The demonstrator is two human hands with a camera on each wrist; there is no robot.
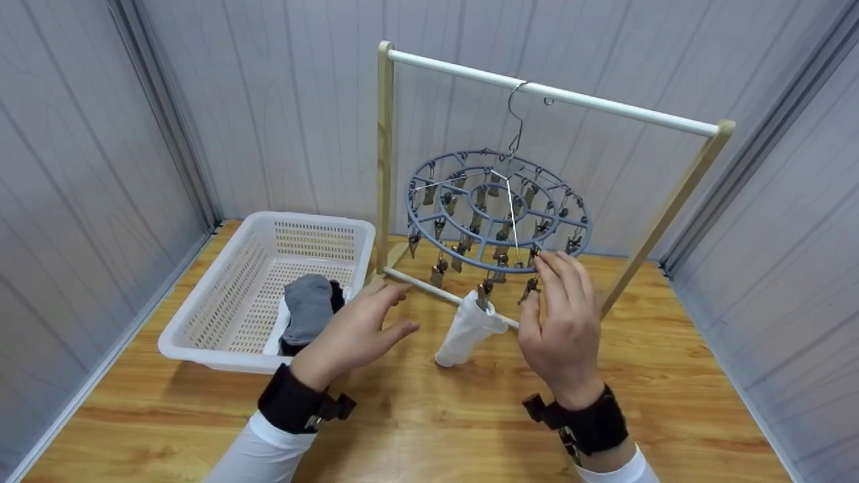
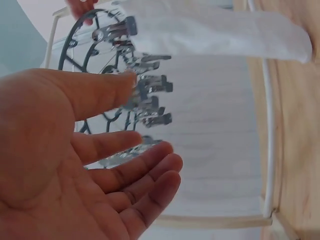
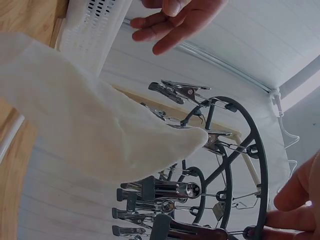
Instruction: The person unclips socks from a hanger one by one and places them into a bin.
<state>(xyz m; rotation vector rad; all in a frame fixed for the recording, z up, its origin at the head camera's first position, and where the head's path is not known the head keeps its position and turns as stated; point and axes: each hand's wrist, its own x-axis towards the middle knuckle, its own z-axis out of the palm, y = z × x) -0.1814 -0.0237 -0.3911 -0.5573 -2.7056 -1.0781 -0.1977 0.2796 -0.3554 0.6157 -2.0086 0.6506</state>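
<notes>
A round blue-grey clip hanger (image 1: 483,258) hangs by its metal hook, with metal clips dangling from its rings. One clip at the front bites the top of a white sock (image 1: 466,332), which hangs toward me. My right hand (image 1: 564,322) touches the hanger's near right rim with its fingertips, the thumb apart from them and lower. Left of the sock, my left hand (image 1: 359,329) is held in the air, thumb and fingers spread and nothing between them. In the left wrist view the left palm (image 2: 100,165) faces the clips, below the sock (image 2: 220,32).
A white rail (image 1: 550,88) on wooden posts (image 1: 384,161) carries the hanger. At left stands a white perforated basket (image 1: 201,315) holding grey socks (image 1: 309,308) with black and white ones beneath. Panel walls (image 1: 282,100) enclose the wooden table (image 1: 416,429).
</notes>
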